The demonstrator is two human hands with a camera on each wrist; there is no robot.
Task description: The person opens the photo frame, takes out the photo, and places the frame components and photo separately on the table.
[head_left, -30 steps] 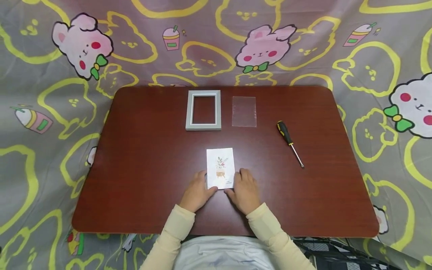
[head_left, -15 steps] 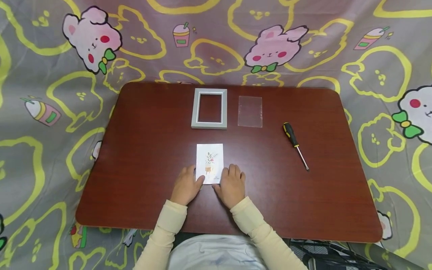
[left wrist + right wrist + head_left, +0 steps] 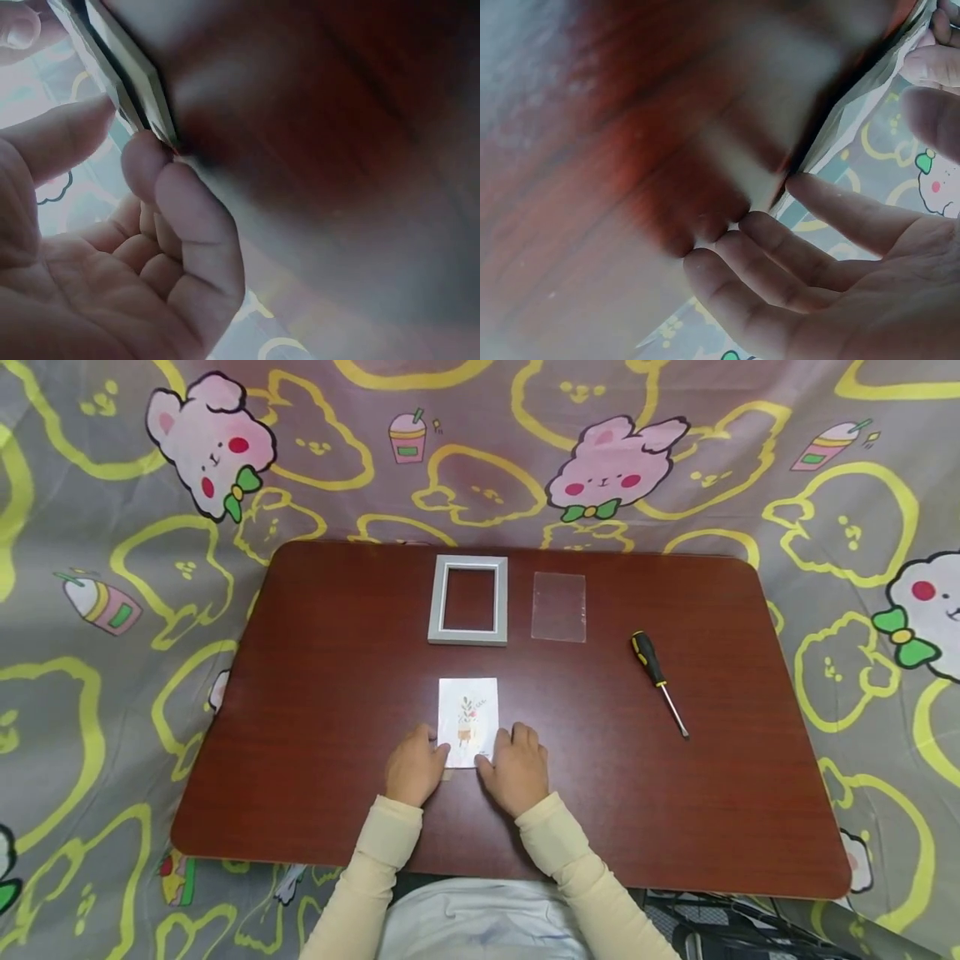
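A white card printed with a potted plant [image 3: 467, 714] lies on the table before the person, its picture facing up. At its lower left corner, my left hand [image 3: 415, 766] grips the edge, thumb over it and fingers curled at its side. In the left wrist view a thicker pale board [image 3: 142, 71] shows beneath the paper card [image 3: 96, 66], the two slightly apart at the edge. My right hand [image 3: 517, 768] rests at the card's lower right side; its index fingertip [image 3: 802, 187] touches the edge and the other fingertips rest on the table.
A silver-grey picture frame [image 3: 437, 602] with a see-through opening lies at the back of the brown table [image 3: 315, 718]. Right of it is a clear plastic sheet [image 3: 558, 607]. Farther right lies a black and yellow screwdriver [image 3: 649, 660]. A patterned cloth [image 3: 480, 435] hangs behind.
Both hands have shifted left with the card, which now lies below the picture frame and a little closer to it. The head view has moved slightly. Frame, sheet and screwdriver stay in place.
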